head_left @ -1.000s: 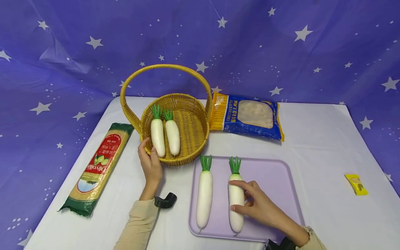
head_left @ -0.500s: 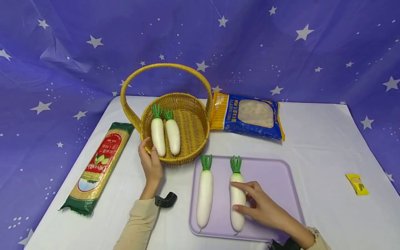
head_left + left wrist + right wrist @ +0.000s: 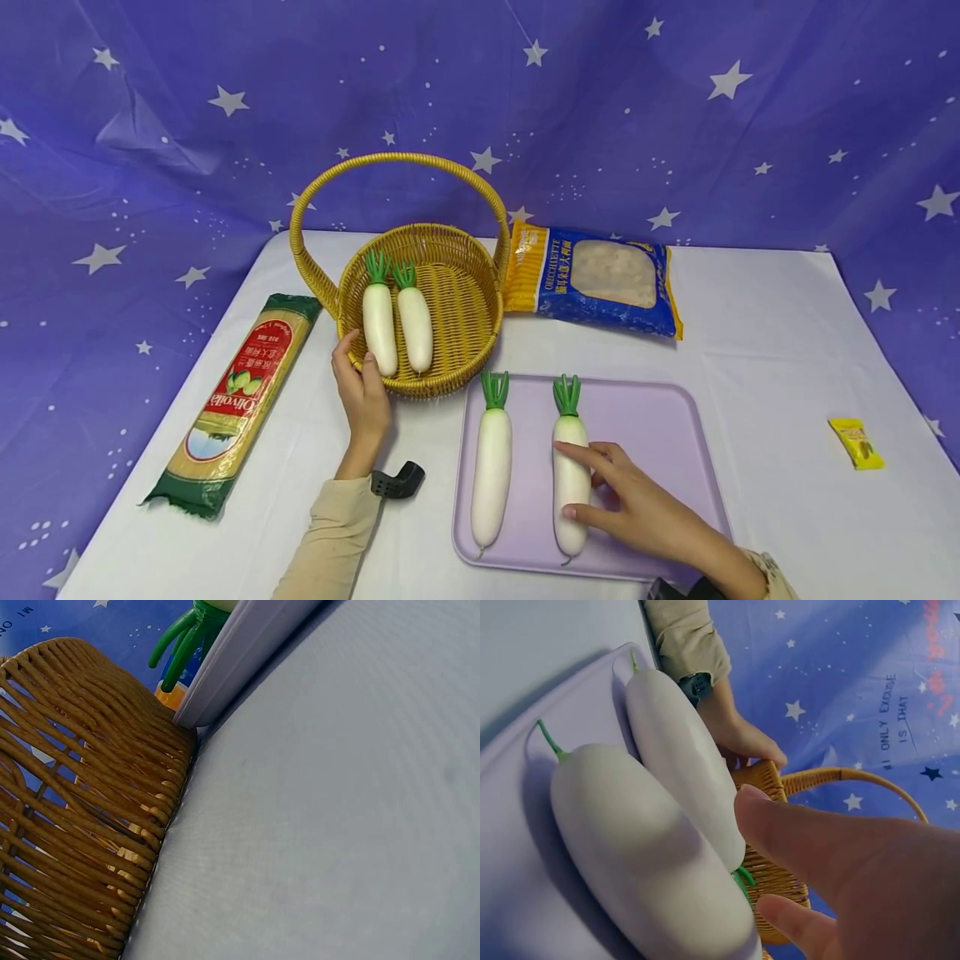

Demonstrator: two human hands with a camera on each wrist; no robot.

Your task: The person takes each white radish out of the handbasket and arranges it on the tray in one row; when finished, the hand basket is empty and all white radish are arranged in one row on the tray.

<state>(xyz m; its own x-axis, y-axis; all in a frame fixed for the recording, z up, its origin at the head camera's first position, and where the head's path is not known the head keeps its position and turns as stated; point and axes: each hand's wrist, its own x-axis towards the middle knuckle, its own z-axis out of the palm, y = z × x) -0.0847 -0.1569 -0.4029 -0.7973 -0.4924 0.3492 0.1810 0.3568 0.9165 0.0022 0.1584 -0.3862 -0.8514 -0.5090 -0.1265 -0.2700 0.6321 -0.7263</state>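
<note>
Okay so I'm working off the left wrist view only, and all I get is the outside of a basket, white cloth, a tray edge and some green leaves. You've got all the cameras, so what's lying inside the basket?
Observer: The head view shows one white radish and a second white radish side by side in the basket.
Operator: Got it. And the right hand, where's that? It's nowhere in my picture.
Observer: The right hand is over the rightmost radish on the lilac tray.
</note>
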